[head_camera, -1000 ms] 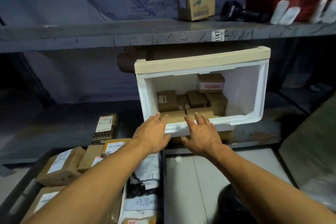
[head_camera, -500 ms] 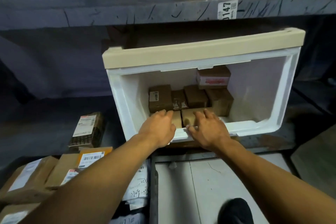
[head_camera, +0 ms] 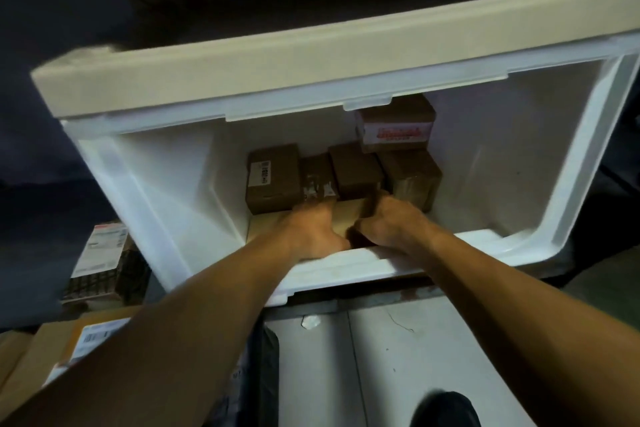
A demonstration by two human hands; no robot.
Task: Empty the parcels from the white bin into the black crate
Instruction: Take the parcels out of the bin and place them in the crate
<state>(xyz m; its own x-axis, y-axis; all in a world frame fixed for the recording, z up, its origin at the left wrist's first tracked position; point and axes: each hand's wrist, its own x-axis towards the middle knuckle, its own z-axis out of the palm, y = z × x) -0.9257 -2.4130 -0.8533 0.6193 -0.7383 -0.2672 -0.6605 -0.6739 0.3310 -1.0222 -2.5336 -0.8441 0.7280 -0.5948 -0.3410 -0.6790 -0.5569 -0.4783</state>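
The white bin (head_camera: 180, 204) fills the centre and upper right of the frame, its open mouth turned toward the camera and its long axis running left to right, the right end sitting slightly higher. A cream lid band (head_camera: 311, 55) runs along its top edge. Inside, brown cardboard parcels (head_camera: 273, 178) stand packed against the back wall, with a red-printed box (head_camera: 396, 130) stacked at the upper right of the group. Both hands reach over the front lip: the left hand (head_camera: 313, 227) and the right hand (head_camera: 389, 224) have fingers curled down onto a flat tan parcel (head_camera: 346, 218) lying at the front, though whether they actually grip it cannot be told. At the lower left, labelled parcels (head_camera: 100, 253) lie outside the bin.
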